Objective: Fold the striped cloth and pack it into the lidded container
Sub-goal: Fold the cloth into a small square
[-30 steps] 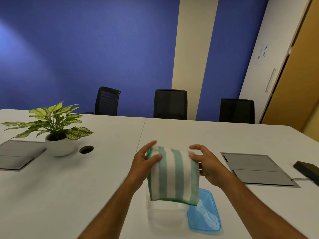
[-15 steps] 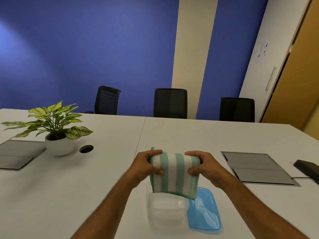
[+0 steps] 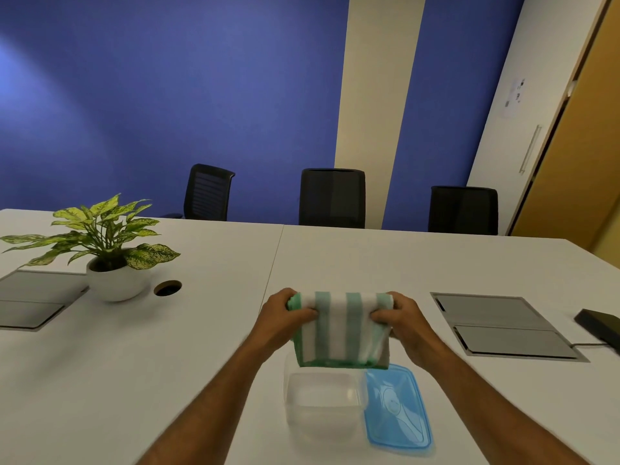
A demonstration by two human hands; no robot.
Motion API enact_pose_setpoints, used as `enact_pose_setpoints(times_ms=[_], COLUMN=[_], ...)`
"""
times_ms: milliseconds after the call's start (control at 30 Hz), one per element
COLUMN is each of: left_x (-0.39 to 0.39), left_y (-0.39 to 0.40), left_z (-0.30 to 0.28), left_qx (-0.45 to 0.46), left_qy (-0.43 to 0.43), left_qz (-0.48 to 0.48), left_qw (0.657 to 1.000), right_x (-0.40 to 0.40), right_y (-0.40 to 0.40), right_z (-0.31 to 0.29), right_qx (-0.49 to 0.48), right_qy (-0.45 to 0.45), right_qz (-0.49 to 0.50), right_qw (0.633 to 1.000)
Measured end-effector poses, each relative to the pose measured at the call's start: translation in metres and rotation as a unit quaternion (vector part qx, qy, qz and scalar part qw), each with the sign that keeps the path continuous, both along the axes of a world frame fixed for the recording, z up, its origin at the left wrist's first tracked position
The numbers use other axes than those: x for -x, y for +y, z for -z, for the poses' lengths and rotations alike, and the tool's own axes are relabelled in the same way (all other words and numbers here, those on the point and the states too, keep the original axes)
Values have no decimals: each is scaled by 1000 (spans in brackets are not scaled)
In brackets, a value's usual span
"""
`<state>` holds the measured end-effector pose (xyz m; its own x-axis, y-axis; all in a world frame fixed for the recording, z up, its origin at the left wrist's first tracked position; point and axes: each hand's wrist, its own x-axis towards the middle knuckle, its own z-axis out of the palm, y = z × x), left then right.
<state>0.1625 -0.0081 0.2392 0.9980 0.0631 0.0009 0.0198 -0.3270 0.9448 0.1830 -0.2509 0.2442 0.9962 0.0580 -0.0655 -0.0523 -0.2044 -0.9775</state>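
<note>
Both the left hand (image 3: 285,318) and right hand (image 3: 404,322) grip the folded striped cloth (image 3: 339,330), which hides the clear container's (image 3: 322,402) 12 o'clock rim, blue lid (image 3: 396,409) at 3 o'clock.

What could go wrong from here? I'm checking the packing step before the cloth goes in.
The folded striped cloth, pinched at its top by the left hand and right hand, looks about as wide as the clear container, so its edges may catch on the rim. Its hanging layers could unfold. The blue lid lies close by and might get nudged.
</note>
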Motion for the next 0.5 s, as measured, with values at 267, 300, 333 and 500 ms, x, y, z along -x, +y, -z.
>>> enact_pose_setpoints(times_ms=[267,300,333,500], left_x=[-4,-5,-7,-15], left_y=[8,8,8,9], left_z=[21,25,28,39], left_qx=[185,192,200,243], left_qy=[11,2,-5,9], left_qz=[-57,-61,-65,-75], left_qw=[981,979,978,967], right_x=[-3,-4,-5,-12], right_y=[-5,-4,-3,-3], right_z=[18,20,22,30], right_qx=[-131,-135,-137,-108], right_qy=[35,34,38,71], right_qz=[24,17,12,-28], right_qw=[991,990,990,991])
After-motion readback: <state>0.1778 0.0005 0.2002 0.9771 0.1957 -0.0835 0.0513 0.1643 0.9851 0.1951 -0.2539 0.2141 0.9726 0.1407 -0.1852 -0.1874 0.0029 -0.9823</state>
